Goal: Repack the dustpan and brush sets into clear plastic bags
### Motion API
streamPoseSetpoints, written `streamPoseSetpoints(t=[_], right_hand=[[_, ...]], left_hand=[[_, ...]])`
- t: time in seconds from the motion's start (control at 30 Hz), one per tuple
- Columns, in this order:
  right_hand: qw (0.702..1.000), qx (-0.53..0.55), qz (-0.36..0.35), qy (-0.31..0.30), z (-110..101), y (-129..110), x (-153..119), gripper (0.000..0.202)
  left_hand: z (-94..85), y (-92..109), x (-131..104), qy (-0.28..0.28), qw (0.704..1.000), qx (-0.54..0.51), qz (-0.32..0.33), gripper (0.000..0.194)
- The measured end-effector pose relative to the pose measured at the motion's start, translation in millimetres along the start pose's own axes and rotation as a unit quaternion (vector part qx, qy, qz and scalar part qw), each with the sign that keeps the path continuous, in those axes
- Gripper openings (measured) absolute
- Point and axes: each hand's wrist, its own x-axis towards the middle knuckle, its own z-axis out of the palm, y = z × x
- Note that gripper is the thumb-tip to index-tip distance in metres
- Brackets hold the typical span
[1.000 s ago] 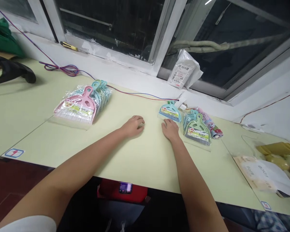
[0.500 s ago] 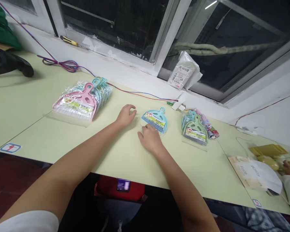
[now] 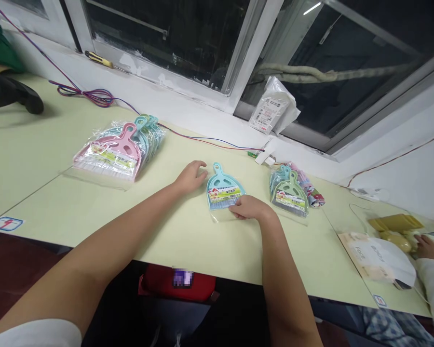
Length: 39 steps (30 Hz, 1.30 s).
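Observation:
A light-blue dustpan and brush set (image 3: pixel 224 187) in a clear bag lies on the table between my hands, its handle pointing away from me. My right hand (image 3: pixel 249 207) pinches the bag at its lower right corner, thumb on top. To the left of the set, my left hand (image 3: pixel 191 178) hovers near the table with its fingers apart, holding nothing. A stack of bagged dustpan sets with a pink one (image 3: pixel 112 152) in front leans at the left. Another stack, a green dustpan set (image 3: pixel 291 195) foremost, stands at the right.
Behind runs a window sill with a screwdriver (image 3: pixel 99 59) and a white packet (image 3: pixel 271 108). Red and blue wires (image 3: pixel 101 98) cross the table's back. At the right, a person's hand (image 3: pixel 430 248) is near yellow items (image 3: pixel 394 221) and a white printed bag (image 3: pixel 381 258).
The light-blue dustpan set has turned so its handle swings left, and now sits flatter to me. My right hand has moved right, from its bottom edge to its lower right corner.

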Motion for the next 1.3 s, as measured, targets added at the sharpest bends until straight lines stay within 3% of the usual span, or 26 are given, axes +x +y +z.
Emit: streamPoseSetpoints(t=[0.2, 0.37, 0.5, 0.67, 0.87, 0.97, 1.07, 1.2, 1.3], right_hand=[[0.973, -0.098, 0.158, 0.136, -6.5, 22.6, 13.5, 0.027], [0.958, -0.087, 0.169, 0.215, -6.1, 39.0, 29.4, 0.032], [0.953, -0.015, 0.143, 0.268, -4.5, 41.5, 35.8, 0.026], [0.943, 0.054, 0.119, 0.307, 0.8, 41.9, 45.5, 0.024], [0.936, 0.089, 0.088, 0.329, 5.2, 44.4, 57.1, 0.025], [0.936, 0.109, 0.074, 0.326, 6.2, 46.9, 60.7, 0.025], [0.939, 0.099, 0.062, 0.325, 8.6, 49.0, 65.0, 0.031], [0.939, 0.054, 0.045, 0.335, 13.0, 49.2, 71.1, 0.038], [0.941, 0.041, 0.031, 0.333, 14.6, 49.0, 73.8, 0.038]], left_hand=[[2.4, -0.9, -5.5, -0.087, 0.993, 0.067, 0.035, 0.057], [-0.1, 4.6, -9.5, -0.151, 0.979, 0.106, 0.083, 0.069], [-2.5, 8.2, -11.2, -0.169, 0.978, 0.103, 0.067, 0.089], [-1.4, 4.1, -5.2, -0.134, 0.989, 0.058, 0.008, 0.086], [1.3, 1.3, -2.8, -0.116, 0.99, 0.08, 0.018, 0.083], [2.8, 0.7, -2.3, -0.08, 0.994, 0.078, -0.008, 0.077], [3.4, -1.5, 2.2, -0.058, 0.996, 0.066, -0.026, 0.077], [2.6, -2.8, 8.8, -0.081, 0.994, 0.068, -0.015, 0.074], [0.4, -1.9, 9.7, -0.034, 0.996, 0.075, -0.034, 0.066]])
